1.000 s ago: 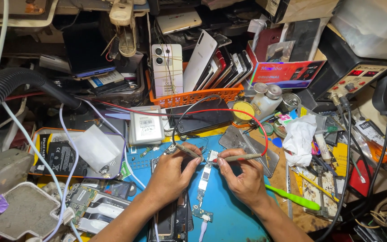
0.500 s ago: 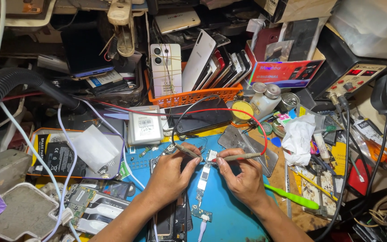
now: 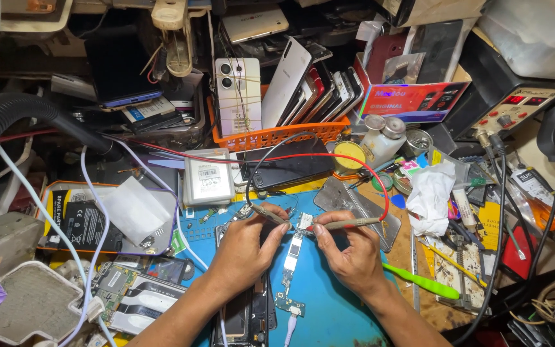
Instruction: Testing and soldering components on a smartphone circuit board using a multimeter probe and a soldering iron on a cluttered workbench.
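Observation:
A narrow phone circuit board (image 3: 292,260) lies on a blue work mat (image 3: 329,308) with a cable plugged into its lower end. My left hand (image 3: 246,247) pinches a thin test probe (image 3: 268,214) with a black lead, its tip near the board's top end. My right hand (image 3: 348,250) grips a second probe (image 3: 345,223) with a red lead, pointing left at the same spot. Both tips meet close to the top of the board (image 3: 303,226).
An opened phone (image 3: 242,318) lies under my left forearm. An orange basket (image 3: 271,136) of phones stands behind, a black phone (image 3: 290,168) in front of it. Crumpled tissue (image 3: 433,193), a green tool (image 3: 419,283), a bench instrument with red displays (image 3: 515,106) and a black hose (image 3: 14,112) surround the mat.

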